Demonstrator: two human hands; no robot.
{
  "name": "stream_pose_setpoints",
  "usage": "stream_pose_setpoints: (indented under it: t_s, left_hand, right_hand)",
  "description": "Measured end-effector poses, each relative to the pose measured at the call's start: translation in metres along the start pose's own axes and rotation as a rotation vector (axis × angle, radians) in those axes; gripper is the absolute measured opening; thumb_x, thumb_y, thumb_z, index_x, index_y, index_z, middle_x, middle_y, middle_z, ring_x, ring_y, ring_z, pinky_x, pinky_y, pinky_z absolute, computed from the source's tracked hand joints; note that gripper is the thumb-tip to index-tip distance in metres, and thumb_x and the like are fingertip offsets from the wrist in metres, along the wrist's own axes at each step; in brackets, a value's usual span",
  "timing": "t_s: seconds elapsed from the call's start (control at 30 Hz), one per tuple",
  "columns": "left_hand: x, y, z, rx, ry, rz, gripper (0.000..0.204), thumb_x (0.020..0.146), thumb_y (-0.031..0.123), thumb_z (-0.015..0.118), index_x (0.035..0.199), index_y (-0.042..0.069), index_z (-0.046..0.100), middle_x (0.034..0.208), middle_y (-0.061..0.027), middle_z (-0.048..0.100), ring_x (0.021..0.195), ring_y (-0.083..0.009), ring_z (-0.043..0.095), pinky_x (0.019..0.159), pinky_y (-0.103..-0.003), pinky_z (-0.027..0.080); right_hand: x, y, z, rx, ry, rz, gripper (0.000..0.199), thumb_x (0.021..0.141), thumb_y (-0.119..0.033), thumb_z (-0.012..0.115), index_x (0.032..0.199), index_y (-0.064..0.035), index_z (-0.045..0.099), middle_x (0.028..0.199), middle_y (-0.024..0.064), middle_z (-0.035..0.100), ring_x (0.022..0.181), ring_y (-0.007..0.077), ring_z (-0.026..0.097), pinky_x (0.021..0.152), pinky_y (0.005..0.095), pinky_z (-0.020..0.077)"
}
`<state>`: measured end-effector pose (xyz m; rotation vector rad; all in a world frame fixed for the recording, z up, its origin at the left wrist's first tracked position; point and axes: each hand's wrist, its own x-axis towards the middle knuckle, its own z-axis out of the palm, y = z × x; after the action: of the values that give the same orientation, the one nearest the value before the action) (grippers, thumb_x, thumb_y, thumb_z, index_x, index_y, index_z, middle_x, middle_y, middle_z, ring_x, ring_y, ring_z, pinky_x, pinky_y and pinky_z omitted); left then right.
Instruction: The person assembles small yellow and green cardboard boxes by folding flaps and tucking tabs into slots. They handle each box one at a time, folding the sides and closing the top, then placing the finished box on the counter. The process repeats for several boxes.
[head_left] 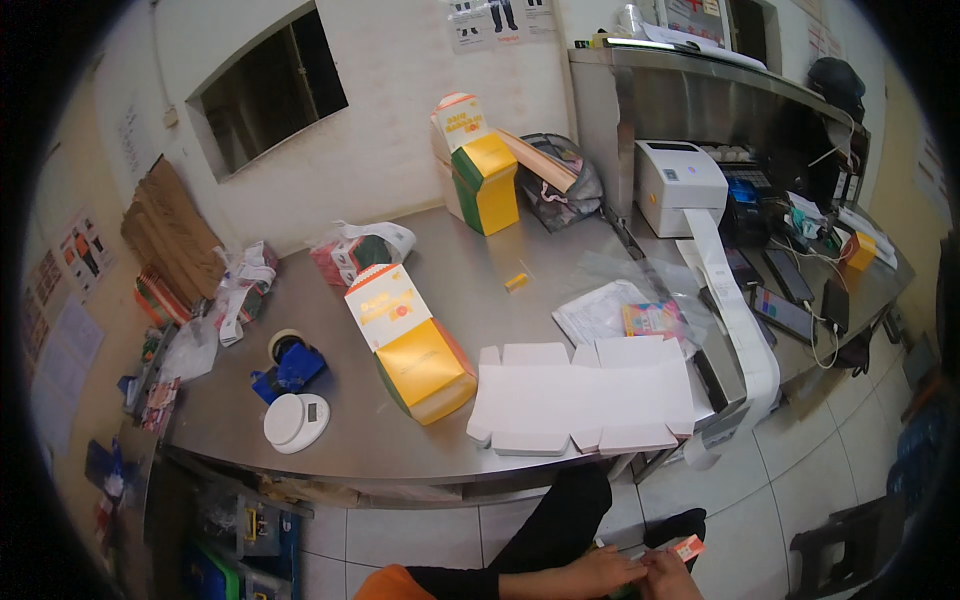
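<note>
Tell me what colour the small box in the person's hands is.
The small box is orange-red with a white end, seen in the head view.

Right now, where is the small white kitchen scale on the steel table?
In the head view, the white kitchen scale sits near the front left corner of the steel table, just in front of the blue tape dispenser and left of the yellow and orange box.

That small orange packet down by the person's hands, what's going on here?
The person's hands are low, below the table edge. The right hand holds a small orange packet, and the left hand touches it alongside. Up on the steel table a flat white unfolded box lies near the edge, with a yellow and orange carton beside it and a white kitchen scale further left.
</note>
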<state>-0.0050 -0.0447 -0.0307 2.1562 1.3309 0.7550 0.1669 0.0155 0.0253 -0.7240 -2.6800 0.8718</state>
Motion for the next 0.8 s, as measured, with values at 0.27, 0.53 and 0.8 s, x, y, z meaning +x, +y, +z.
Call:
stream_pose_setpoints:
  t_s: [0.27,0.53,0.8]
  left_hand:
    - [0.008,0.009,-0.069,-0.14,0.254,-0.083,0.027,0.084,0.011,0.061,0.11,0.007,0.058,0.098,-0.009,0.059,0.09,-0.0265,0.056,0.079,-0.036,0.043]
    - [-0.007,-0.017,-0.057,-1.05,-0.445,-0.392,0.039,0.092,0.014,0.055,0.128,-0.001,0.049,0.132,-0.0109,0.05,0.121,-0.0212,0.045,0.105,-0.034,0.032]
    - [-0.004,-0.025,-0.042,-1.055,0.348,-0.336,0.051,0.087,0.007,0.057,0.135,0.001,0.04,0.124,-0.0145,0.054,0.114,-0.0209,0.051,0.098,-0.031,0.038]
  right_hand:
    - [0.006,-0.006,-0.003,0.765,1.035,0.511,0.023,0.087,-0.009,0.06,0.107,0.0018,0.055,0.113,0.0159,0.055,0.104,0.0285,0.052,0.093,0.0395,0.0403]
    - [0.007,0.027,-0.022,1.099,0.524,0.2,0.044,0.095,-0.019,0.047,0.134,0.0005,0.039,0.124,0.0132,0.054,0.114,0.0191,0.052,0.097,0.0322,0.0406]
    - [0.029,0.004,-0.01,0.597,0.478,0.499,0.021,0.093,-0.013,0.05,0.108,0.0012,0.055,0.079,0.0175,0.065,0.07,0.0211,0.067,0.061,0.0293,0.049]
